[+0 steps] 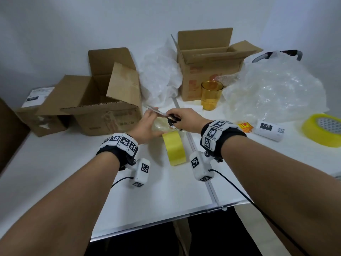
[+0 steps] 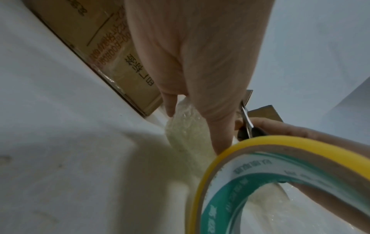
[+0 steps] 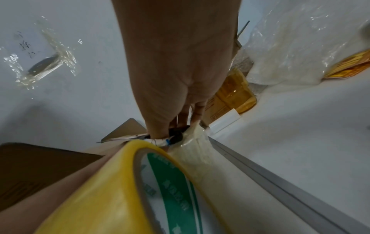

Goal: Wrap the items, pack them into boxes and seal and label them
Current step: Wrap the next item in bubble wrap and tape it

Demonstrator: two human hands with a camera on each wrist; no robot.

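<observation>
A small bubble-wrapped item point(image 1: 162, 125) lies on the white table point(image 1: 166, 191) under both hands. My left hand point(image 1: 150, 121) grips it, thumb on one side and fingers on the other, as the left wrist view shows point(image 2: 184, 129). My right hand point(image 1: 181, 117) holds black-handled scissors point(image 1: 172, 120), its fingers through the handles. The blades point left past the left fingertips. A yellow tape roll point(image 1: 174, 148) stands on edge just in front of the item, between my wrists; it also fills the lower wrist views point(image 2: 224, 158) point(image 3: 100, 197).
An open cardboard box point(image 1: 103, 100) lies on its side at the left, beside a smaller labelled box point(image 1: 42, 111). An upright open box point(image 1: 208, 67) stands behind, with an amber glass point(image 1: 211, 95) before it. Bubble wrap point(image 1: 273, 89), a label roll point(image 1: 268, 131) and a second tape roll point(image 1: 324, 130) are at the right.
</observation>
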